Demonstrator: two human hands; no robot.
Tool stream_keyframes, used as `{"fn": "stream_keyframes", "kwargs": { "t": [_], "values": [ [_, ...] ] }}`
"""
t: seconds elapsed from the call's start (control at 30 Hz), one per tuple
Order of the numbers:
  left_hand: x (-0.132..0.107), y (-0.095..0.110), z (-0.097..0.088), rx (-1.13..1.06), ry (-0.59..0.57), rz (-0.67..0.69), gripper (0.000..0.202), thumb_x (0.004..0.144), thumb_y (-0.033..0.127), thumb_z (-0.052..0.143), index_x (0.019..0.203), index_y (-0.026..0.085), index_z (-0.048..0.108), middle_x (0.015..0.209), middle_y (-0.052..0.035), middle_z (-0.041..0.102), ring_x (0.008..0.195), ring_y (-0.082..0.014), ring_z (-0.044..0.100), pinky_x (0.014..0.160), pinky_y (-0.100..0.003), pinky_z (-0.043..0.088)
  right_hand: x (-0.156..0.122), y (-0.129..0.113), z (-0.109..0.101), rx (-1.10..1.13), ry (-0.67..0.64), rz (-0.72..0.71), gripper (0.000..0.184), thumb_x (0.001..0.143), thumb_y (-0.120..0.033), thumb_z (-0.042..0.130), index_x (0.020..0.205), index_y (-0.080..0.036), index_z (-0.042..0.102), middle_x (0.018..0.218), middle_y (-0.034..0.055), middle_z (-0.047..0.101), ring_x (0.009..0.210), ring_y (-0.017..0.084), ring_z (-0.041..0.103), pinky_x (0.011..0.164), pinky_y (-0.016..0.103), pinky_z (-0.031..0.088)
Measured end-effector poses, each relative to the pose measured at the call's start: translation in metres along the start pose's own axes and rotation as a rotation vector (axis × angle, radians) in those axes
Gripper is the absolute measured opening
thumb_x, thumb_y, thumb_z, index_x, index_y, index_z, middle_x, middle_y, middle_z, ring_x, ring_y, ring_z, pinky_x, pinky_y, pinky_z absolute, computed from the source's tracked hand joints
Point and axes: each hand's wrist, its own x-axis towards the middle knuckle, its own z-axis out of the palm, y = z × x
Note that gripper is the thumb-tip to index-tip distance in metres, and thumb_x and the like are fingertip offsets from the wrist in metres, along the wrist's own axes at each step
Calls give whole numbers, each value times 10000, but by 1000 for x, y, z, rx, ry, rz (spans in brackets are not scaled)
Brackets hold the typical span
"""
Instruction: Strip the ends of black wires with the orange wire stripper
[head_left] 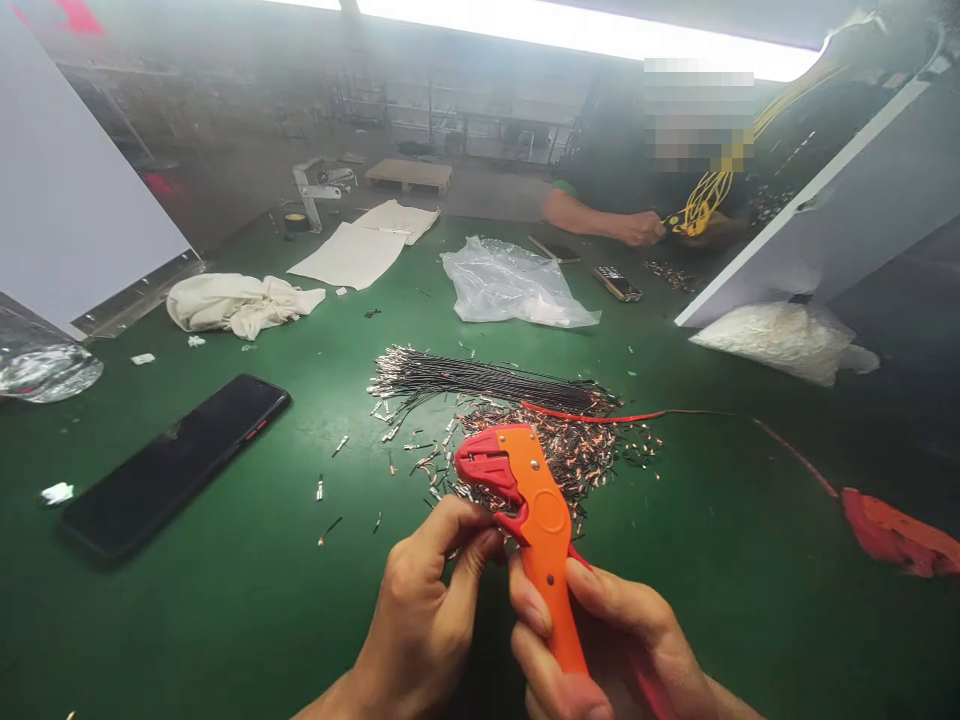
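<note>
An orange and red wire stripper [551, 520] stands upright in my right hand [622, 640], its red jaws pointing left. The fingers of that hand are wrapped around the handles. My left hand [435, 580] is closed in a pinch just left of the tool, near its red hook; whatever is between the fingertips is hidden. Past the tool lies a heap of short wire scraps [585, 455] with copper ends. Behind the heap is a bundle of black wires [480, 378] with metal terminals at the left end. A red strip [577, 413] crosses the heap.
On the green table [247, 610] lie a black phone [180, 465], a white cloth [240, 303], a clear plastic bag [517, 285] and paper sheets [360, 245]. Across the table a person's hand [641, 228] is beside yellow wires [709, 200]. White panels [832, 190] stand at both sides.
</note>
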Motion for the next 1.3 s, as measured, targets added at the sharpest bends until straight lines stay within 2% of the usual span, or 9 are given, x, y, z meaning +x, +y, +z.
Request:
{"fn": "stream_keyframes", "kwargs": {
  "t": [0.13,0.27,0.37,0.43,0.6,0.73,0.9,1.13,1.3],
  "values": [
    [2,0,-1,47,45,20,138,934,240,517,968,229,651,794,-8,688,693,-136,625,660,-237,515,1,-4,5,-40,15,69,357,876,-501,516,945,-155,569,604,-17,503,503,96,425,597,217,379],
    [8,3,-9,215,218,111,119,913,221,562,821,222,637,665,37,615,602,-95,573,573,-184,474,-6,-13,11,-189,79,59,407,764,-474,622,1027,-172,547,738,25,554,683,164,561,686,296,427],
    [13,6,-16,343,328,273,81,872,173,613,811,220,638,640,58,587,565,-70,545,554,-161,452,-16,-25,13,-569,106,-78,366,802,-458,623,1055,-200,563,898,61,586,827,226,595,785,393,469],
    [14,7,-18,384,342,353,81,849,143,630,835,221,647,674,60,602,565,-62,545,554,-158,449,-21,-32,12,-1048,211,-156,243,889,-362,566,1094,-231,582,1073,83,580,995,255,567,876,402,457],
    [14,10,-17,348,313,256,79,862,188,594,811,201,654,634,47,591,542,-85,519,534,-189,455,-15,-31,4,-1826,338,-462,472,786,-175,620,1212,-282,449,1019,41,544,874,223,535,773,374,475],
    [19,12,-19,333,317,140,70,840,227,608,814,187,659,607,41,573,549,-102,540,519,-196,459,-6,-28,-3,-1996,377,-618,418,769,-159,530,1171,-216,430,910,60,554,782,225,536,671,370,477],
    [24,15,-21,354,288,186,133,858,250,576,778,175,651,591,35,588,520,-95,542,482,-179,451,-5,-31,-8,-2216,426,-785,362,787,-182,531,1136,-145,444,836,109,605,716,245,572,616,375,493],
    [25,17,-20,389,253,199,190,870,254,549,727,176,647,575,39,604,485,-82,521,465,-166,437,-5,-26,-9,-2145,387,-657,61,845,-199,536,887,-180,497,699,61,599,568,187,553,521,306,425],
    [23,9,-20,491,282,184,148,870,271,600,758,191,653,596,47,607,494,-85,539,503,-188,442,0,-26,-10,-1263,663,-329,355,935,-489,508,726,-212,435,535,-67,393,398,88,364,377,223,335]
  ]
}}
